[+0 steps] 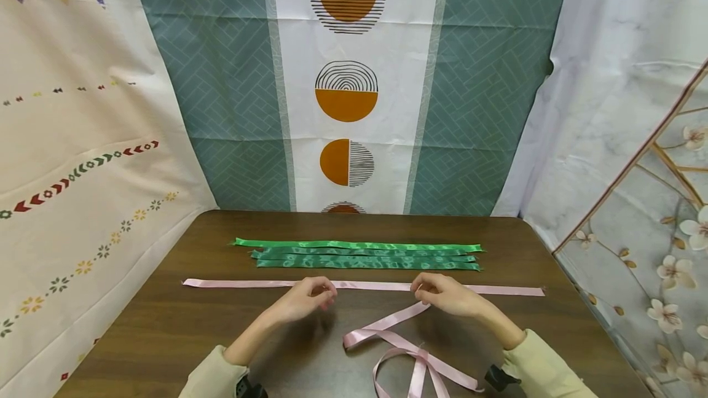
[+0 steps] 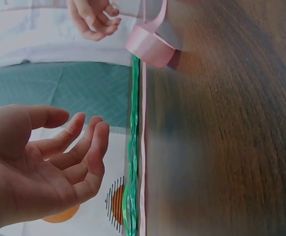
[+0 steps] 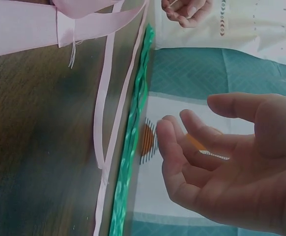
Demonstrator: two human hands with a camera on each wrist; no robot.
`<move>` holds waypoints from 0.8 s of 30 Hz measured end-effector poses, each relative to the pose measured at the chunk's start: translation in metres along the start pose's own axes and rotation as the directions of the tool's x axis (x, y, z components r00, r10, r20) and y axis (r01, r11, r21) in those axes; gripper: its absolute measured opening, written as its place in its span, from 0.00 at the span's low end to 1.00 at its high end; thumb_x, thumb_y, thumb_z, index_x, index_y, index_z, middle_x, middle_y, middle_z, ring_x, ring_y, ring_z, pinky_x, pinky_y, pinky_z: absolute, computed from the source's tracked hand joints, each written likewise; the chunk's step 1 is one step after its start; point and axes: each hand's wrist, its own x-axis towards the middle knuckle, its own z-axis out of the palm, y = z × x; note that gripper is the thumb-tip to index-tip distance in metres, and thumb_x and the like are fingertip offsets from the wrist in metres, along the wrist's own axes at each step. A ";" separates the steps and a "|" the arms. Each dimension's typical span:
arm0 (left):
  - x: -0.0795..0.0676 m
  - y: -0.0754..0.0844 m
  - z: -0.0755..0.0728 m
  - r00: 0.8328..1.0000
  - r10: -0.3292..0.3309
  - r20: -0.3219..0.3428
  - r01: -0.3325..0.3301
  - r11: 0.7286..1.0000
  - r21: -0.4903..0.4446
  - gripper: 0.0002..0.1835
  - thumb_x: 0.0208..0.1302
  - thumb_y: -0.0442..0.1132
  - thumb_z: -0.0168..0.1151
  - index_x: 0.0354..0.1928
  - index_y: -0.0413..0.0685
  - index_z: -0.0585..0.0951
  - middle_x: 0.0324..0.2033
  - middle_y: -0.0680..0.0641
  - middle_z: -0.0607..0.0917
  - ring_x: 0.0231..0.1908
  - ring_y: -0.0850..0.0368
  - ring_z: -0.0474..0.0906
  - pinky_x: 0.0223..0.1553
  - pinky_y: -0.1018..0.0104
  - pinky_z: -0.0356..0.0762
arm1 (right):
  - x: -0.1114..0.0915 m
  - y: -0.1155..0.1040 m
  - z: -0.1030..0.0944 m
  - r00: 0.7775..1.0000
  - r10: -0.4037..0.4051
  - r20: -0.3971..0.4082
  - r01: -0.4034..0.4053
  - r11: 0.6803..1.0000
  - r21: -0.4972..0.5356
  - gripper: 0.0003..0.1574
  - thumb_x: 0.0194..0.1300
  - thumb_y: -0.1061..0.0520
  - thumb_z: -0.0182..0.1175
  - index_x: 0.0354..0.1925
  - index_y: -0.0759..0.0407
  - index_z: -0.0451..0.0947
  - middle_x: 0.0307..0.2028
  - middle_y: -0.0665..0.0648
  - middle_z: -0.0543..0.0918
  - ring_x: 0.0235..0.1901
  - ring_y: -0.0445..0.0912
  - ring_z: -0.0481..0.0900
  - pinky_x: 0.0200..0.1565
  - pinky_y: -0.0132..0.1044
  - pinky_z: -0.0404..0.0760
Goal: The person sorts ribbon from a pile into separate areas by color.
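Observation:
A straight pink ribbon lies flat from left to right across the wooden table. My left hand hovers over its middle part, fingers loosely bent, holding nothing. Farther right, my right hand is over the same ribbon, also with nothing in its loosely bent fingers. Below the right fingertips ends a second pink ribbon, which runs toward the near edge in twists and loops. The wrist views show gaps between thumb and fingers of the left hand and the right hand.
Beyond the pink ribbon, several green ribbons lie side by side, the farthest one brighter. Patterned cloths hang behind the table and along both sides. A frayed end shows on the looped pink ribbon in the right wrist view.

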 end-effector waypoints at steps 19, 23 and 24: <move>0.007 0.009 0.012 0.998 0.048 0.050 -0.049 0.998 0.025 0.11 0.70 0.36 0.54 0.44 0.33 0.78 0.38 0.35 0.83 0.34 0.46 0.79 0.33 0.70 0.73 | 0.009 -0.006 0.011 0.997 -0.016 0.076 0.023 0.996 -0.087 0.17 0.69 0.55 0.55 0.50 0.65 0.75 0.45 0.60 0.83 0.42 0.44 0.80 0.41 0.34 0.77; 0.011 0.012 0.016 0.997 0.060 0.038 -0.064 0.993 0.097 0.09 0.69 0.37 0.55 0.43 0.37 0.78 0.37 0.41 0.84 0.38 0.53 0.78 0.36 0.67 0.74 | 0.012 -0.009 0.014 0.994 -0.004 0.106 0.017 0.992 -0.125 0.20 0.69 0.55 0.55 0.54 0.67 0.75 0.48 0.62 0.83 0.46 0.48 0.81 0.43 0.38 0.78; 0.011 0.013 0.017 0.997 0.064 0.040 -0.069 0.991 0.115 0.09 0.68 0.37 0.56 0.42 0.38 0.78 0.37 0.43 0.84 0.40 0.54 0.78 0.37 0.67 0.74 | 0.013 -0.009 0.015 0.994 -0.003 0.111 0.018 0.990 -0.137 0.21 0.69 0.54 0.55 0.54 0.67 0.76 0.48 0.62 0.83 0.46 0.49 0.81 0.44 0.39 0.78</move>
